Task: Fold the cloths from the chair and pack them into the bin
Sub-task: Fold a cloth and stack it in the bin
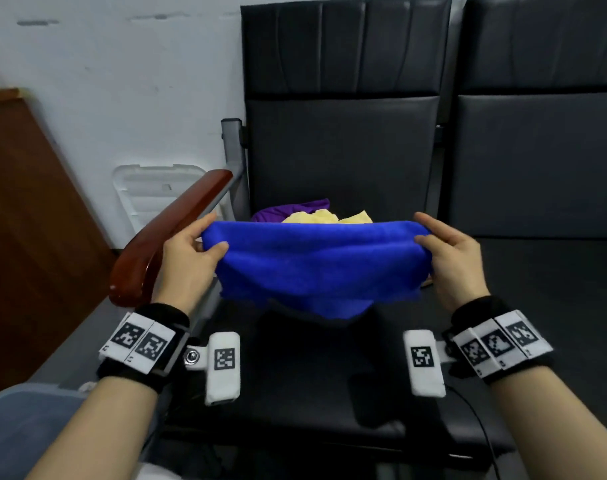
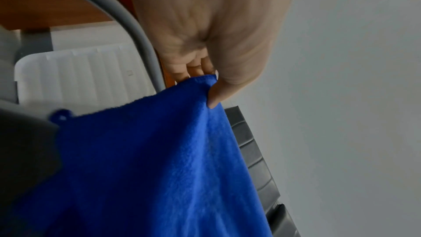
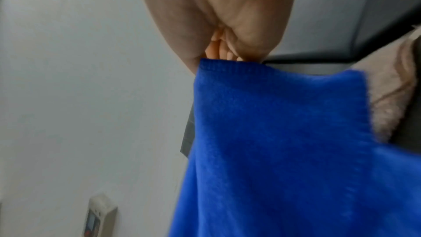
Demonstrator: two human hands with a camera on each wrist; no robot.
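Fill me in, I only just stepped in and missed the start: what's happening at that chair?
A person is holding a blue cloth up over the chair, the left hand and right hand each pinching a top corner so it hangs between them. A purple cloth and a yellow cloth lie on the seat behind it. A white bin stands beside the chair.

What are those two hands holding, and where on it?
The blue cloth, by its two upper corners: left hand pinches one, right hand the other.
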